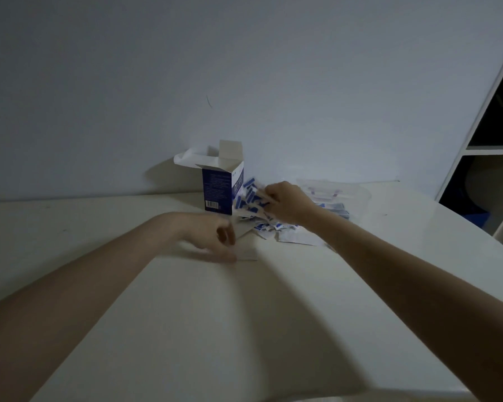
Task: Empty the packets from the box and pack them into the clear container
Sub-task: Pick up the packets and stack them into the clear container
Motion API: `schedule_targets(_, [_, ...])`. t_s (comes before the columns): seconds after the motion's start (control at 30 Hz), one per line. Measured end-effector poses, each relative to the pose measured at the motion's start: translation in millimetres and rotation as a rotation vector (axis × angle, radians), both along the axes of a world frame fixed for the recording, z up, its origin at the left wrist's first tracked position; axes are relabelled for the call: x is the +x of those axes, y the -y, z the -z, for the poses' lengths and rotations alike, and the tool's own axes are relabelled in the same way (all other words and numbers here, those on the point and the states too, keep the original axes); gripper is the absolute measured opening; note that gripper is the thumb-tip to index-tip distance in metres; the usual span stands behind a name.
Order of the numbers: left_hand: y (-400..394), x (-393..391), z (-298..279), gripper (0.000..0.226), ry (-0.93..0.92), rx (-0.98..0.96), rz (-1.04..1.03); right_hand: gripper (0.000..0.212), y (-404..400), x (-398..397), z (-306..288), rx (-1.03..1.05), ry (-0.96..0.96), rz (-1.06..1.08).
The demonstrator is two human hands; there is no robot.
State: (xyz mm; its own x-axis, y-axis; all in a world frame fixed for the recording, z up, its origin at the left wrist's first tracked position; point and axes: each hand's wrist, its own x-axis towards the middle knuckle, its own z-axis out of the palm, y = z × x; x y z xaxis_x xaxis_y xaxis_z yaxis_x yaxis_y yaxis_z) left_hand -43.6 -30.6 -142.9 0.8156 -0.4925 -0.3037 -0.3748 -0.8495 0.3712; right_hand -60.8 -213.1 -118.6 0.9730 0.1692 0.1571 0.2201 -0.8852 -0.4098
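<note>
Right hand gripping a bunch of packets beside the open box, left hand loosely curled, blurred.

One view only — a wide-angle camera worn on the head, looking forward and down along both forearms. The white worktop fills the lower half, close under the lens; the wall rises behind its far edge. A shelf unit bends at the right border — lens distortion.
</note>
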Motion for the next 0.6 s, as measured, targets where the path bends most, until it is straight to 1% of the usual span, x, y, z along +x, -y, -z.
schedule_targets(0.03, [1.0,-1.0,3.7,0.03,0.027,0.029,0.032,0.012,2.5,-2.1,2.0,-0.06,-0.043,-0.012])
schedule_targets(0.1, [3.0,-2.9,6.6,0.022,0.044,0.01,0.051,0.027,6.0,-5.4,9.6,-0.117,-0.102,-0.031])
schedule_targets(0.2, [3.6,-5.5,6.0,0.012,0.042,-0.014,0.056,0.037,7.9,-8.6,14.3,-0.09,-0.11,-0.048])
schedule_targets(0.27, [7.2,-8.1,4.4,0.019,0.057,-0.011,0.038,0.034,9.3,-10.4,12.9,-0.069,-0.115,-0.051])
schedule_targets(0.37, [16.1,-14.4,0.2,0.041,0.056,0.038,-0.006,0.017,11.4,-11.3,11.6,-0.054,-0.111,-0.048])
schedule_targets(0.43, [20.4,-17.4,-3.6,0.049,0.087,0.106,-0.018,0.024,11.7,-14.0,11.8,-0.051,-0.12,-0.048])
schedule_targets(0.47, [22.0,-18.2,-4.1,0.047,0.104,0.132,-0.03,0.026,11.1,-15.7,12.0,-0.045,-0.13,-0.049])
schedule_targets(0.5, [22.9,-19.5,-3.0,0.04,0.144,0.132,-0.05,0.025,10.1,-17.6,12.1,-0.022,-0.142,-0.048])
schedule_targets(0.57, [23.6,-19.8,1.6,0.012,0.233,0.059,-0.117,0.012,10.2,-18.1,12.2,0.089,-0.168,-0.034])
schedule_targets(0.6, [23.6,-19.0,3.0,0.022,0.252,-0.023,-0.152,0.013,10.8,-17.3,12.2,0.165,-0.175,-0.021])
